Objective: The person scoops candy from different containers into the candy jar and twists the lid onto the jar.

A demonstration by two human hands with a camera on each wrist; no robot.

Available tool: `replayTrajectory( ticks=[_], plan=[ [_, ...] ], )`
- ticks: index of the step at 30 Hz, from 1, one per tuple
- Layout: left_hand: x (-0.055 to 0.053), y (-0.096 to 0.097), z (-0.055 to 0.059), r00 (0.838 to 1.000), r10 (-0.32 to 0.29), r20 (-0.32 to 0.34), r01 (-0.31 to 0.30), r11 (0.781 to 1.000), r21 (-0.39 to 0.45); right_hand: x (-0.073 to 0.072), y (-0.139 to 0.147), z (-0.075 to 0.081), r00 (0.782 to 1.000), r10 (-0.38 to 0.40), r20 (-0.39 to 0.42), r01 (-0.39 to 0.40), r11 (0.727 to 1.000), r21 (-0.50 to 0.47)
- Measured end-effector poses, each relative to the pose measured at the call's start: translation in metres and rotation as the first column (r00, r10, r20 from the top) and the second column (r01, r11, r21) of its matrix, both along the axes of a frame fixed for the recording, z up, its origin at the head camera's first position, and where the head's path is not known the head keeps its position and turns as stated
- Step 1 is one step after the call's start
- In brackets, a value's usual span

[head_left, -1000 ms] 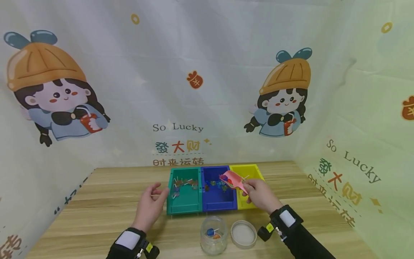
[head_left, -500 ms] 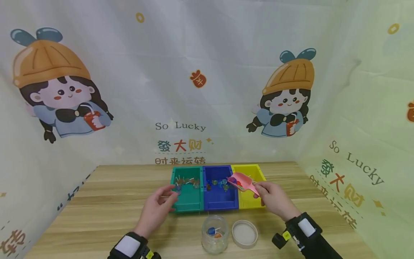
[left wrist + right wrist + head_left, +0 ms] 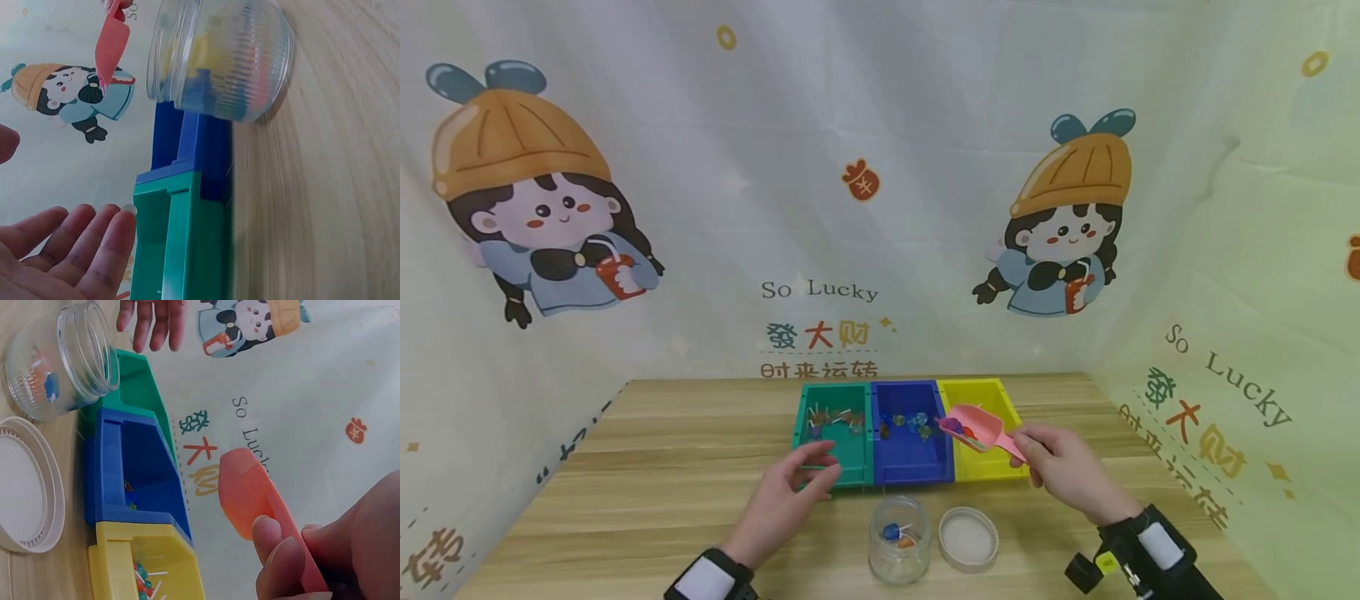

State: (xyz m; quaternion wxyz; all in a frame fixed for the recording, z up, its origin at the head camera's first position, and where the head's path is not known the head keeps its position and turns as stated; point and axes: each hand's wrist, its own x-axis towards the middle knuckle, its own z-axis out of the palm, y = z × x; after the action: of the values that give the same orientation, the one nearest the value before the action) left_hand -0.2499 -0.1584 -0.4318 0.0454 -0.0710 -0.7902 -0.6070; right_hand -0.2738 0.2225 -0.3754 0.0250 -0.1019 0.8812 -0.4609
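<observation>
My right hand pinches the handle of a pink scoop, held above the blue and yellow bins. In the scoop lie small purple and reddish pieces. My left hand hovers by the front of the green bin, fingers extended and holding nothing. Brownish and purple pieces on white sticks lie in that bin. Several blue, clear and amber pieces lie in the blue bin. In the right wrist view the yellow bin contains red and green balls on white sticks.
A clear glass jar stands without its lid in front of the blue bin. Inside it are a blue ball on a white stick and an orange piece. The white lid lies to its right on the wooden table. A printed curtain hangs behind.
My right hand has carried the loaded scoop right and slightly nearer, away from over the blue bin. The left hand has moved right and closer to the jar.
</observation>
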Motion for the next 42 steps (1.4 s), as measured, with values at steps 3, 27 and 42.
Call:
replayTrajectory(
  ticks=[3,27,42],
  plan=[
    [0.003,0.003,-0.002,1.000,-0.019,0.003,0.019,0.999,-0.030,0.004,0.004,0.003,1.000,0.009,0.003,-0.009,1.000,0.009],
    [0.011,0.033,-0.031,0.927,-0.299,0.228,0.327,0.940,-0.098,0.033,0.015,0.005,0.981,0.172,0.088,-0.173,0.985,0.011],
    [0.004,0.040,-0.038,0.890,-0.338,0.308,0.366,0.930,-0.037,0.039,-0.004,0.011,0.965,0.255,0.055,-0.259,0.961,0.099]
  ],
)
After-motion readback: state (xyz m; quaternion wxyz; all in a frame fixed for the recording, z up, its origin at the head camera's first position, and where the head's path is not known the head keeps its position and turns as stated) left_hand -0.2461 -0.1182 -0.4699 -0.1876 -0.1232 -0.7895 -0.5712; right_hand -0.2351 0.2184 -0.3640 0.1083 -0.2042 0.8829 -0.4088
